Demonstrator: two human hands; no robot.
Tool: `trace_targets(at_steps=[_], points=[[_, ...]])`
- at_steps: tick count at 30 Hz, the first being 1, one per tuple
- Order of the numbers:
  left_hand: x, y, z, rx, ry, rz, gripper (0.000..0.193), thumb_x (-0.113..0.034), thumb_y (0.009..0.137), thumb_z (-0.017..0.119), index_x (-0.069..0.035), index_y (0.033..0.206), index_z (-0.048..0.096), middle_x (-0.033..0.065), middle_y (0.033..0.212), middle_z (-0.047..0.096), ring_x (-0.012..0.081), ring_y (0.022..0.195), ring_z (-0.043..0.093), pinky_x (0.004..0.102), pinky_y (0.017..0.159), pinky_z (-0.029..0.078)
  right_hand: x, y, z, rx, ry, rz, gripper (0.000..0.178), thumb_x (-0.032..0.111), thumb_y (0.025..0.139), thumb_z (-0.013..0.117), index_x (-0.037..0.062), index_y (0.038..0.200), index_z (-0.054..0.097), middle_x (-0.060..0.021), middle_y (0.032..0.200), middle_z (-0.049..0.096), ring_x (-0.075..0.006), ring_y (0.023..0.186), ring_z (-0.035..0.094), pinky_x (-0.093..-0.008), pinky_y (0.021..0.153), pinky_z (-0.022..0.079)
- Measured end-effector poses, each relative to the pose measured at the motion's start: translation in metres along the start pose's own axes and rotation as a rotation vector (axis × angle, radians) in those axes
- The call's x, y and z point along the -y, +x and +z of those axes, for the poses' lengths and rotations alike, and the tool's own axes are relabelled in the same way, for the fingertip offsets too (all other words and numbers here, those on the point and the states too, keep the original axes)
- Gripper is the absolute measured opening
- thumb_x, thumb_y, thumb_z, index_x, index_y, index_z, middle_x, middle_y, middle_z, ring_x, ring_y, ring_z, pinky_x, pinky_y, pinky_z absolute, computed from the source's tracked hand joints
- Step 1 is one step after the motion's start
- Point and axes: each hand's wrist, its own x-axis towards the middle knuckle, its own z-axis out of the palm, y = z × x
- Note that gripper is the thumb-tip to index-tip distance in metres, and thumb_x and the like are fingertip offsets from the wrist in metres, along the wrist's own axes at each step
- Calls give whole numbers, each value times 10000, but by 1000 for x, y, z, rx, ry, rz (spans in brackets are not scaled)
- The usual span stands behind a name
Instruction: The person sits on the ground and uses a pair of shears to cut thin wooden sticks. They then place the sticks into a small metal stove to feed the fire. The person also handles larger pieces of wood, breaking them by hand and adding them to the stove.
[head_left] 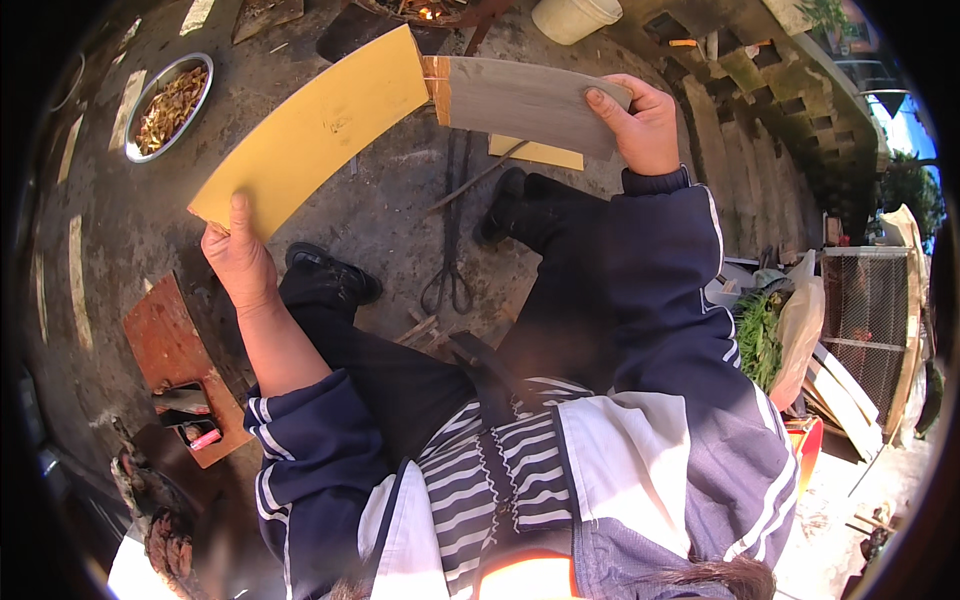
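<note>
Two hands gripped one long board [400, 110] | left hand [238, 258] pinched yellow end, right hand [645, 125] grey end, upper frame | seemed thin, stiff, light

Strong daylight from the right, glare bleaching the pale sunlit ground [850, 500] at lower right, concrete floor [390, 215] in even shade, heavy fisheye bending, black vignette at rim, centre sharp, edges softened.

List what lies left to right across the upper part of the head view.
Metal bowl → left hand → yellow board → grey board → right hand → green plants → wire cage.
</note>
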Motion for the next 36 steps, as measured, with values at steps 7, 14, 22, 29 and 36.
trace_targets(at_steps=[7, 14, 22, 29, 36], points=[[1, 9, -22, 42, -155, -112, 356, -217, 891, 633, -23, 1175, 542, 58, 1105, 615, 160, 986, 590, 307, 884, 460, -21, 7, -24, 67, 335, 107, 220, 168, 809, 731, -2, 929, 660, -8, 825, 661, -56, 736, 571, -212, 688, 460], [0, 10, -26, 109, -231, -185, 359, -279, 911, 591, -59, 1187, 525, 74, 1032, 629, 194, 849, 628, 320, 652, 525, -35, 5, -31, 153, 560, 122, 195, 141, 831, 704, 10, 961, 641, -13, 851, 653, -77, 753, 592, -223, 697, 472], [4, 8, -6, -22, -316, -252, 393, -334, 922, 555, -55, 1193, 501, 87, 956, 640, 202, 717, 629, 299, 496, 490, -49, 2, -9, 150, 825, 230, 203, 147, 837, 699, 25, 979, 623, -21, 860, 659, -87, 746, 614, -237, 690, 500], [2, 9, -5, -81, -319, -298, 377, -326, 924, 553, -46, 1172, 512, 86, 951, 649, 191, 704, 636, 281, 495, 493, -44, 2, 3, 111, 857, 267, 183, 151, 840, 695, 29, 961, 632, -16, 840, 659, -86, 729, 613, -237, 675, 501], [12, 13, -10, -41, -329, -307, 366, -303, 920, 567, -40, 1170, 519, 93, 972, 654, 200, 727, 651, 291, 515, 519, -29, 2, 0, 18, 746, 252, 170, 152, 834, 704, 18, 921, 646, -17, 817, 658, -80, 707, 601, -226, 648, 484]])
